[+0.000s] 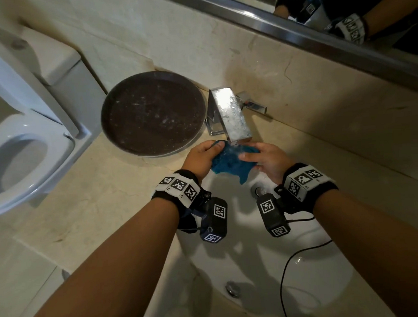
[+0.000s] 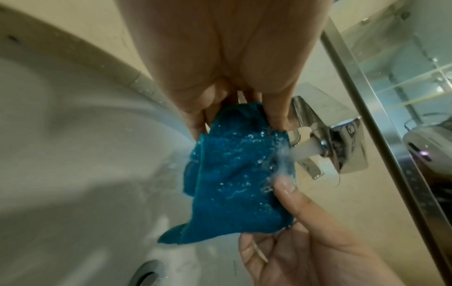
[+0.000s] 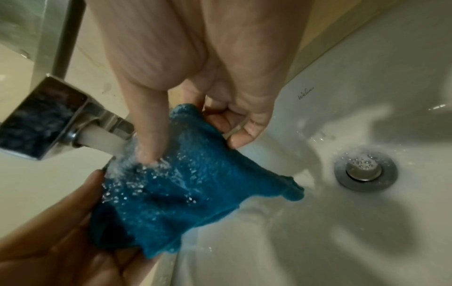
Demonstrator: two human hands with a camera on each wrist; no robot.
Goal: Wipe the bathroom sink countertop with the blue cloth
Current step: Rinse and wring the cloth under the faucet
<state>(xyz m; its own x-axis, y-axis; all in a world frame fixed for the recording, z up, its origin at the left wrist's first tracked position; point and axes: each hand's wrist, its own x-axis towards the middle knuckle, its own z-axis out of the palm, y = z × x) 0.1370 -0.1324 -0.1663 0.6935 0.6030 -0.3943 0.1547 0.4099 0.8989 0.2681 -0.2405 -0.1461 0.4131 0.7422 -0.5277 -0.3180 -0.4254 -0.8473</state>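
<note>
The blue cloth (image 1: 232, 163) is stretched between both hands over the white sink basin (image 1: 317, 261), right under the chrome faucet (image 1: 232, 116). Water runs from the spout onto the cloth (image 2: 234, 174), which is wet and dripping (image 3: 186, 191). My left hand (image 1: 201, 156) pinches its left edge between thumb and fingers. On the other side my right hand (image 1: 267, 161) grips the right edge, thumb on top. The beige stone countertop (image 1: 96, 195) surrounds the basin.
A round dark tray (image 1: 152, 112) lies on the countertop left of the faucet. A toilet (image 1: 21, 153) stands further left. The drain (image 1: 260, 190) sits below the cloth, an overflow fitting (image 1: 233, 288) nearer me. A mirror (image 1: 340, 10) runs along the back wall. A black cable (image 1: 289, 270) crosses the basin.
</note>
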